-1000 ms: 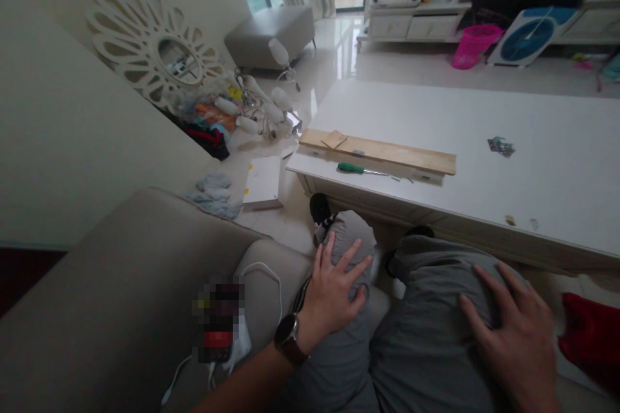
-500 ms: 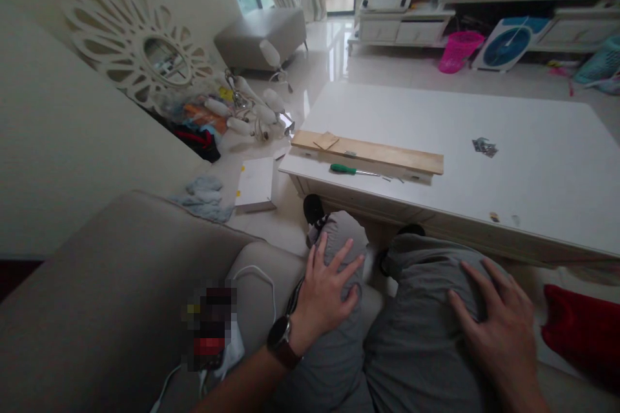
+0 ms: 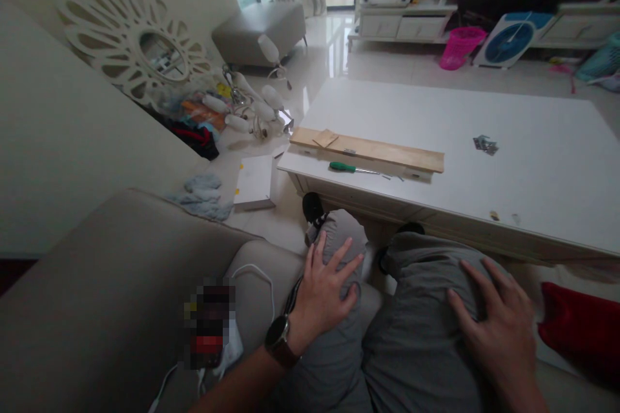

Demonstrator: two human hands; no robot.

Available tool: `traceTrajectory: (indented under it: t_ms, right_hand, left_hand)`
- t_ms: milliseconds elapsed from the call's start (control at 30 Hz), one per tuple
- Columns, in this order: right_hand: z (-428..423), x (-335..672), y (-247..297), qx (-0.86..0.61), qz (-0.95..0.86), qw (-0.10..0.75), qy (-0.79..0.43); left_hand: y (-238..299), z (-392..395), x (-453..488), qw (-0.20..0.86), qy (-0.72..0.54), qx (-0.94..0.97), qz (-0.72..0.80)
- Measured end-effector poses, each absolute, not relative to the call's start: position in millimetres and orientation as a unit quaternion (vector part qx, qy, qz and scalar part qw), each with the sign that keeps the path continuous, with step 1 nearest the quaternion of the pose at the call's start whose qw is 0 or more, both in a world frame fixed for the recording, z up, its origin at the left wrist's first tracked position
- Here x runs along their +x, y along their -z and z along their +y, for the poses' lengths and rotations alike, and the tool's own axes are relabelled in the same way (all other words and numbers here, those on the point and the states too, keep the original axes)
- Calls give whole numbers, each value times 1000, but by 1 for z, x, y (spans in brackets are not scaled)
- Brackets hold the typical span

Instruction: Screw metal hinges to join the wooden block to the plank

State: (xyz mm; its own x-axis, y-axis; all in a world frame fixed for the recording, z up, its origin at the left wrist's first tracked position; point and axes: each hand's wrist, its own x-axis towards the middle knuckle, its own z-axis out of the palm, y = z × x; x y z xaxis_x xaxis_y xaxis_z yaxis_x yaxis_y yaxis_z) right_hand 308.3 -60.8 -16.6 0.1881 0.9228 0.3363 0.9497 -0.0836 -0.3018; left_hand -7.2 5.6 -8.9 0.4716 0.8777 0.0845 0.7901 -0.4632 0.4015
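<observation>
I sit on a grey sofa (image 3: 121, 297) with both knees in grey trousers in front of me. My left hand (image 3: 325, 290), with a watch on its wrist, lies flat on my left knee with fingers spread and holds nothing. My right hand (image 3: 498, 329) rests open on my right knee, fingers apart. Ahead stands a white low table (image 3: 484, 181). On its near left part lie a long wooden board (image 3: 368, 149) and a green-handled screwdriver (image 3: 349, 168). Small metal parts (image 3: 485, 144) lie further right on the table.
A white box (image 3: 254, 184) and blue cloth (image 3: 202, 197) lie on the floor left of the table. A chandelier (image 3: 252, 103) and a round mirror (image 3: 140, 55) lean by the wall. A red cushion (image 3: 581, 329) sits at my right. A pink basket (image 3: 458, 47) stands far back.
The view has shifted slightly to the right and up over the second. Both hands stay flat on my knees.
</observation>
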Motion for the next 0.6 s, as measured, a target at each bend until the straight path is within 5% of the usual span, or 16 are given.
traceTrajectory:
  t_ms: [600]
  right_hand:
    - [-63, 306, 30, -754, -618, 217, 49]
  left_hand:
    - [24, 19, -48, 94, -163, 833, 520]
